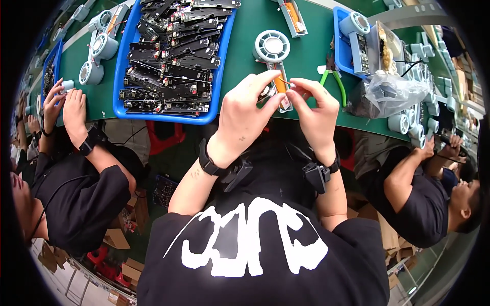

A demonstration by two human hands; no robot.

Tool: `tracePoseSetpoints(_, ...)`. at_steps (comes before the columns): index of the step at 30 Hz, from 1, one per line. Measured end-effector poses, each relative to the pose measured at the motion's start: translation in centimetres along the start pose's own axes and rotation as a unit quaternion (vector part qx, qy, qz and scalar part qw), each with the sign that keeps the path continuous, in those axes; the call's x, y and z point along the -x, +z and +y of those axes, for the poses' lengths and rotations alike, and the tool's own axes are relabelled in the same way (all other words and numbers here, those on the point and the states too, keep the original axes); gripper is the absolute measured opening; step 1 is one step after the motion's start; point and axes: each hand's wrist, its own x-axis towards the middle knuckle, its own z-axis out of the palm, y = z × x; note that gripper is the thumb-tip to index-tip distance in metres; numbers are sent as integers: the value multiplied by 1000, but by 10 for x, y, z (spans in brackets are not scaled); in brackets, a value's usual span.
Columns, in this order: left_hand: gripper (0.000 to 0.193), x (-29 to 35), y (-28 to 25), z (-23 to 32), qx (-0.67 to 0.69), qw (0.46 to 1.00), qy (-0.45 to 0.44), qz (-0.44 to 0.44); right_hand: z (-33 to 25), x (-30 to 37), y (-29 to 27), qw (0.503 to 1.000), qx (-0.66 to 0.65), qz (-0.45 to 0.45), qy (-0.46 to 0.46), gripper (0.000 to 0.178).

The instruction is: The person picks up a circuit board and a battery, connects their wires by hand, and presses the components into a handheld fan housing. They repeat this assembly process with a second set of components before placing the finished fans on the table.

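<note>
A light blue-grey handheld fan (272,46) lies on the green table in front of me, its round head away from me. Its open handle shows an orange battery (280,85). My left hand (247,109) is curled over the handle's left side, and its fingers hide what they hold. A small metallic part (265,92) shows beneath that palm. From the right, my right hand (317,109) bends its thumb and index finger together over the handle. A thin reddish wire (285,81) runs between the fingertips of both hands, its right end at the right fingers.
A blue tray (117,97) full of black circuit boards stands left. Green-handled cutters (338,84) lie right, near a blue bin (343,56) and a clear plastic bag (390,92). Another open handle (293,18) lies ahead. Co-workers sit on both sides, with fan housings (104,47) nearby.
</note>
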Motion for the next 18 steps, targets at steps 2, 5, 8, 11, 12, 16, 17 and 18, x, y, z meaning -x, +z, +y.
tracePoseSetpoints(2,19,-13,8,-10,-74,991,108,32,0,-1,3,1000,-5,1,-29,17)
tracePoseSetpoints(5,17,-20,10,-10,-59,989,121,55,-6,0,5,999,-11,-22,-39,15)
tracePoseSetpoints(8,17,-20,9,-9,-36,991,117,56,0,4,13,994,5,-5,-109,14)
tracePoseSetpoints(11,18,-15,7,-10,-8,995,93,39,-3,5,19,994,-18,6,-109,14)
tracePoseSetpoints(12,19,-13,5,-10,-12,994,103,41,-5,6,20,996,-47,10,-73,15)
tracePoseSetpoints(16,21,-8,2,-14,-32,990,132,45,-5,5,23,995,-94,5,-26,16)
tracePoseSetpoints(17,22,-8,2,-15,-43,988,141,47,-5,3,23,994,-103,0,-22,16)
tracePoseSetpoints(18,24,-8,2,-16,-55,986,150,50,-6,3,23,994,-107,-3,-24,16)
